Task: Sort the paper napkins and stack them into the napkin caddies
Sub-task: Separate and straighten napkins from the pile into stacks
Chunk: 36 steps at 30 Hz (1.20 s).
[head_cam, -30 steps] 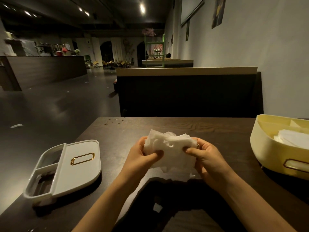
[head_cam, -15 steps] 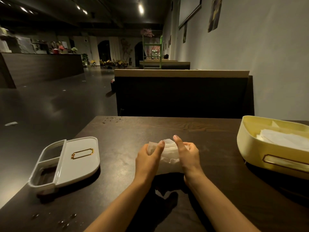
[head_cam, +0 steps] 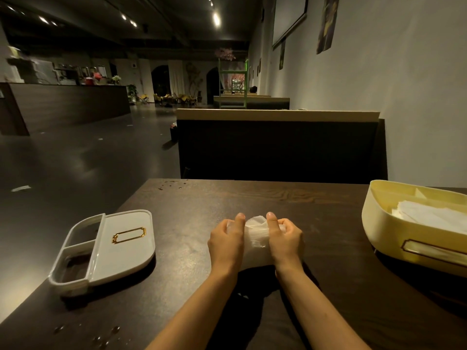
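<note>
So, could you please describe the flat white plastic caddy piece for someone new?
On the dark wooden table, left of the left hand gripping white paper napkins, lies the flat white caddy piece. Unlike the deep cream-yellow caddy at right, it is shallow and bears a gold rectangular frame.

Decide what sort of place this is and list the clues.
Probably a restaurant or café: a high-backed booth seat beyond the table, a long service counter at far left, and a yellow napkin caddy on it.
</note>
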### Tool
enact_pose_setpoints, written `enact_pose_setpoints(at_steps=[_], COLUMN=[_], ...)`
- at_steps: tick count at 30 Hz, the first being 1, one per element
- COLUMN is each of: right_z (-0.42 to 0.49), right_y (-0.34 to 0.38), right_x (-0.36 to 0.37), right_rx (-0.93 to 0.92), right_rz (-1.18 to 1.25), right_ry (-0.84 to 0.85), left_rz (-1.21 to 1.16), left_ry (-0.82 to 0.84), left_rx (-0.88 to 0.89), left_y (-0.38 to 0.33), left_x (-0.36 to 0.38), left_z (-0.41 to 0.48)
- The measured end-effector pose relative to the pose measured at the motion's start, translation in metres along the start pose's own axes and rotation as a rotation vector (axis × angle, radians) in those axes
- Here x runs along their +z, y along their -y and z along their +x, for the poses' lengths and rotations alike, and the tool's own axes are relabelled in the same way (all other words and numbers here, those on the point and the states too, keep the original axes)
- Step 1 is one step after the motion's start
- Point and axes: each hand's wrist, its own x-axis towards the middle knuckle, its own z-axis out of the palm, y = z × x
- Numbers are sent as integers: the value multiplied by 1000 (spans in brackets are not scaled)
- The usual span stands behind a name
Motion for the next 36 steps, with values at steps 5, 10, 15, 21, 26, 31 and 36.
enact_pose_setpoints(at_steps=[5, 10, 15, 21, 26, 31, 36], right_z=[5, 7, 10, 11, 9, 9, 5], right_y=[-8, -7, -7, -8, -9, -14, -12], right_x=[4, 6, 9, 2, -31, -44, -40], right_rx=[-65, -127, -150, -115, -76, -154, -98], right_rz=[1, -38, -42, -25, 4, -70, 44], right_ry=[14, 9, -103, 25, 490, 474, 521], left_rz=[-49, -30, 100, 220, 168, 135, 78], left_ry=[44, 128, 456, 472, 456, 496, 576], left_rx=[4, 33, 134, 334, 295, 307, 297], left_y=[6, 4, 4, 18, 21, 21, 21], left_x=[-7, -10, -24, -31, -31, -27, -26], left_z=[10, 11, 7, 16, 19, 18, 15])
